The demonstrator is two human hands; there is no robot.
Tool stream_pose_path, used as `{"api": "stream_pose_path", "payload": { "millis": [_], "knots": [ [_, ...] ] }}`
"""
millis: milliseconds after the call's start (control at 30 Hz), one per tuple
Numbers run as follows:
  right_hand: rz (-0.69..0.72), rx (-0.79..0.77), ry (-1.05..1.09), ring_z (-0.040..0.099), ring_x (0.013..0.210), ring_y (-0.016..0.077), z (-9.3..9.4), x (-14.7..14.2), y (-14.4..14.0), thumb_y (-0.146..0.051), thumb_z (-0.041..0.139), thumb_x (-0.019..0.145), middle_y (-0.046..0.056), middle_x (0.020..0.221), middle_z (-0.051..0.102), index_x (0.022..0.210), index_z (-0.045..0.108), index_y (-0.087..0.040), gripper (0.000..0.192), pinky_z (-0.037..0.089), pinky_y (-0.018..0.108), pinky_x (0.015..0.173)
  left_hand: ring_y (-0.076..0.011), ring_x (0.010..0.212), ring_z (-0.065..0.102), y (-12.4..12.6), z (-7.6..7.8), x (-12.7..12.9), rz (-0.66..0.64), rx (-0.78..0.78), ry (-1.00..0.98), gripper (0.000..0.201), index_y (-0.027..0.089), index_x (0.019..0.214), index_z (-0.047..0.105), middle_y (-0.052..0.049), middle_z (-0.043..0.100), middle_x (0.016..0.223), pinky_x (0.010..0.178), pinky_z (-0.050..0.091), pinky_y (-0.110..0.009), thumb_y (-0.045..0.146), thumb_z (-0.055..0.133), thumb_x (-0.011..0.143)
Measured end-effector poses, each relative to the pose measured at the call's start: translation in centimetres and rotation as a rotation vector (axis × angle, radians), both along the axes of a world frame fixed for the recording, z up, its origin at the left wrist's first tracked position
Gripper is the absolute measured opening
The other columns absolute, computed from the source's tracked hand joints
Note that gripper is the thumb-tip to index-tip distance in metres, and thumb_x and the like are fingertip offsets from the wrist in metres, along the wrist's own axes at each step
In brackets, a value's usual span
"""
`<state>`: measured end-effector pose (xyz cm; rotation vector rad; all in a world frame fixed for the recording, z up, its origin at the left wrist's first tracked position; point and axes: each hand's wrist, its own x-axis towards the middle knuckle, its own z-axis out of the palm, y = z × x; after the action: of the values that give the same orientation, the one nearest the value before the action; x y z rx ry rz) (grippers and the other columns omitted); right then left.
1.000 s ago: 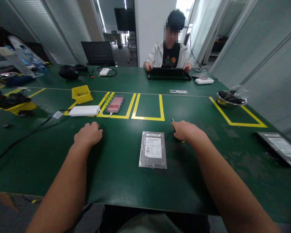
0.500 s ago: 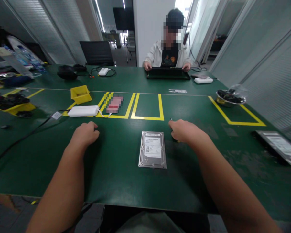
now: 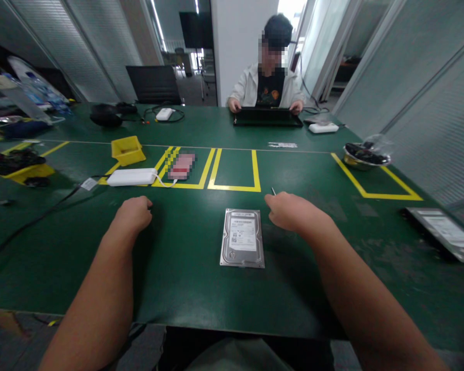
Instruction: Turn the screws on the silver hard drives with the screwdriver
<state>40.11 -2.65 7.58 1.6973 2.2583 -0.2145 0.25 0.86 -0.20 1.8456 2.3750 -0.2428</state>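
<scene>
A silver hard drive (image 3: 242,238) with a white label lies flat on the green table (image 3: 193,288), between my two hands. My right hand (image 3: 292,211) is closed just right of the drive's upper corner, apart from it. A thin metal shaft, apparently of a screwdriver (image 3: 273,191), pokes out past its fingers; the rest is hidden in the grip. To the left of the drive, my left hand (image 3: 133,215) is curled closed over the table. A small dark spot shows at its fingertips, but I cannot make out whether it holds anything.
A second drive (image 3: 446,232) lies at the right edge. Beyond my hands are a white power strip (image 3: 132,176), a pink phone (image 3: 181,166), a yellow bin (image 3: 128,150) and a metal bowl (image 3: 366,156) of dark parts. Across the table a person (image 3: 270,87) holds a black panel (image 3: 268,117).
My left hand has curled tighter, with its thumb and finger tucked in. My right hand has shifted slightly and shows more of the metal shaft. The hard drive stays put.
</scene>
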Motion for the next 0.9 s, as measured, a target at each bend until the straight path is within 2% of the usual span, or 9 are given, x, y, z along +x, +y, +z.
{"api": "stream_pose_path", "payload": {
  "millis": [433,733,900],
  "knots": [
    [0.104,0.006,0.022,0.071,0.096,0.0322,-0.2,-2.6,-2.1,-0.012,0.043,0.091,0.022,0.102,0.071,0.116,0.064,-0.011,0.032,0.055,0.041,0.076,-0.0309,0.107,0.064,-0.1,0.3,0.1,0.034,0.038,-0.032,0.026,0.017,0.108,0.066,-0.015,0.068,0.118,0.091,0.051,-0.039,0.020,0.052,0.086],
    [0.207,0.070,0.060,0.072,0.092,0.0306,0.2,-4.4,-4.9,-0.008,0.044,0.090,0.019,0.101,0.071,0.112,0.063,-0.012,0.030,0.057,0.040,0.072,-0.0339,0.100,0.065,-0.5,0.3,0.3,0.052,0.051,-0.065,0.027,0.016,0.109,0.062,-0.018,0.068,0.110,0.080,0.052,-0.040,0.020,0.055,0.083],
    [0.288,0.143,0.084,0.072,0.087,0.0303,0.7,-4.7,-6.5,-0.008,0.043,0.090,0.018,0.098,0.071,0.107,0.063,-0.012,0.026,0.057,0.039,0.066,-0.0340,0.102,0.064,-0.5,0.3,0.2,0.053,0.067,-0.083,0.029,0.015,0.112,0.059,-0.018,0.067,0.111,0.083,0.052,-0.041,0.018,0.055,0.083]
  ]
}}
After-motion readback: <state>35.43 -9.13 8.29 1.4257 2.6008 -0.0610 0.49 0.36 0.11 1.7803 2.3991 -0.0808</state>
